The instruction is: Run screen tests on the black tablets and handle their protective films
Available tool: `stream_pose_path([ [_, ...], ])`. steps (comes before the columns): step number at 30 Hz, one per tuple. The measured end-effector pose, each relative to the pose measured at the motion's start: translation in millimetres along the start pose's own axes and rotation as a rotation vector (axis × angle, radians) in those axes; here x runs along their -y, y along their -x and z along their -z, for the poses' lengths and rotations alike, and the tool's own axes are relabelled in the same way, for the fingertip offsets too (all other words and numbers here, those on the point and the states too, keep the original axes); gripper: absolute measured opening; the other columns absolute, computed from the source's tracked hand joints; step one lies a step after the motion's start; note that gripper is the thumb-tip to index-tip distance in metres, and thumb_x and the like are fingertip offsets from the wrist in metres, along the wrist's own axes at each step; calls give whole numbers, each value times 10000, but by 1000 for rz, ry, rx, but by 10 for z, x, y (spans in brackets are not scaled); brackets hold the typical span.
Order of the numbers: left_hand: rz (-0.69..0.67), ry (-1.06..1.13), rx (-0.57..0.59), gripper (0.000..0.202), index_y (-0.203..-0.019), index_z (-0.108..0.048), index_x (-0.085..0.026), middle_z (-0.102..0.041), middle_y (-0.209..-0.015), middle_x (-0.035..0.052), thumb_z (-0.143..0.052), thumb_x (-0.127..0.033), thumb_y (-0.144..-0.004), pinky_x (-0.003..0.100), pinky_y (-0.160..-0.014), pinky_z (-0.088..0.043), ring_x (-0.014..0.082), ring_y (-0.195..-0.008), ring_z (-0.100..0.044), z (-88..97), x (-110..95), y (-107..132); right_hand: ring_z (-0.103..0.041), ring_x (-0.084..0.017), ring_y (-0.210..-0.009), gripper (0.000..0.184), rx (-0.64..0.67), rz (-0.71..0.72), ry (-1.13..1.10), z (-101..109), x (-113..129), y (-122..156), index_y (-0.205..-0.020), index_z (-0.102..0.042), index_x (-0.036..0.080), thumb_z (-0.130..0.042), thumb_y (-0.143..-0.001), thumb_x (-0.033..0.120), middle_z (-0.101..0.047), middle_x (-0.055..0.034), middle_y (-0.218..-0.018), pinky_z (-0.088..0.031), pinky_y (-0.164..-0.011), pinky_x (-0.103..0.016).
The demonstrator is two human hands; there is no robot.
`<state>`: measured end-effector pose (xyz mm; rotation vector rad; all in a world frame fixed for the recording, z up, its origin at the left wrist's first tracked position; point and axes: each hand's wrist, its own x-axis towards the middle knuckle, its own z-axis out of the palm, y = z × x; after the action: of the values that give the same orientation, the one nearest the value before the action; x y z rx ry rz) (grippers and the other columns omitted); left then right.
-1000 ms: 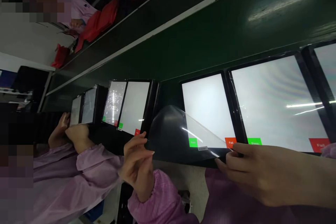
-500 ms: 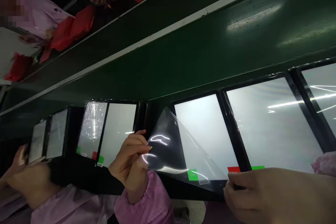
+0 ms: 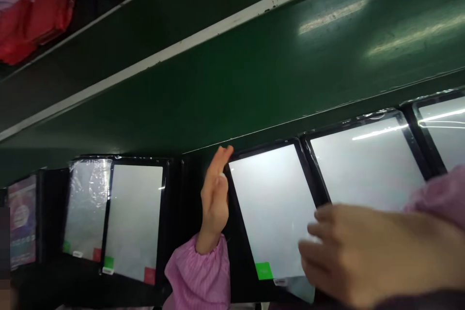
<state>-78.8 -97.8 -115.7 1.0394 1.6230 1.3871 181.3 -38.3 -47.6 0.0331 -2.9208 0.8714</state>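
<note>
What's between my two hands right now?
The head view shows a tablet with a green square on its screen, lying between your left hand and your right hand.

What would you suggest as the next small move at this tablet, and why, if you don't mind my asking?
I would probably have the right hand lift the clear film away from the tablet. A piece of film shows at the tablet's lower edge, right beside its fingers, while the left hand is raised, open and holding nothing.
</note>
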Motion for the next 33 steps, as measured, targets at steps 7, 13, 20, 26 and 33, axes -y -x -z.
stream_pose_path([
  [7, 219, 368, -215, 538, -1287, -756, -305, -740, -1428, 74, -551, -714, -1004, 472, -1268, -447, 272, -1460, -602, -85, -20, -63, -635, -30, -652, 71, -486, -342, -413, 911, -1025, -438, -940, -718, 136, -716, -991, 86, -698, 82, -808, -517, -553, -128],
  [13, 224, 353, -267, 583, -1319, -735, -260, -737, -1429, 103, -447, -690, -1050, 430, -1226, -493, 267, -1441, -622, -147, -16, -38, -574, 14, -558, 66, -753, -646, -442, 1161, -1118, -391, -953, -691, 107, -730, -1001, 132, -639, 107, -763, -491, -483, -87],
  [20, 183, 371, -222, 582, -1332, -717, -245, -725, -1444, 100, -332, -620, -1108, 438, -1270, -446, 254, -1480, -587, -175, 12, -58, -543, 26, -518, 138, -809, -775, -438, 1153, -746, -463, -823, -675, 99, -709, -954, 77, -601, 156, -614, -436, -528, -104],
  [26, 168, 406, -195, 554, -1302, -720, -252, -728, -1428, 92, -314, -586, -1125, 453, -1293, -421, 257, -1514, -555, -180, 14, -49, -541, 19, -509, 175, -808, -778, -394, 1138, -554, -504, -793, -690, 119, -744, -955, 82, -584, 146, -589, -416, -482, -81],
  [33, 149, 404, -212, 523, -1249, -735, -245, -740, -1385, 81, -323, -548, -1137, 449, -1294, -416, 251, -1513, -555, -190, 31, -61, -570, 3, -599, 119, -769, -654, -305, 1001, -538, -367, -898, -685, 106, -728, -977, 184, -639, 132, -712, -436, -532, -126],
])
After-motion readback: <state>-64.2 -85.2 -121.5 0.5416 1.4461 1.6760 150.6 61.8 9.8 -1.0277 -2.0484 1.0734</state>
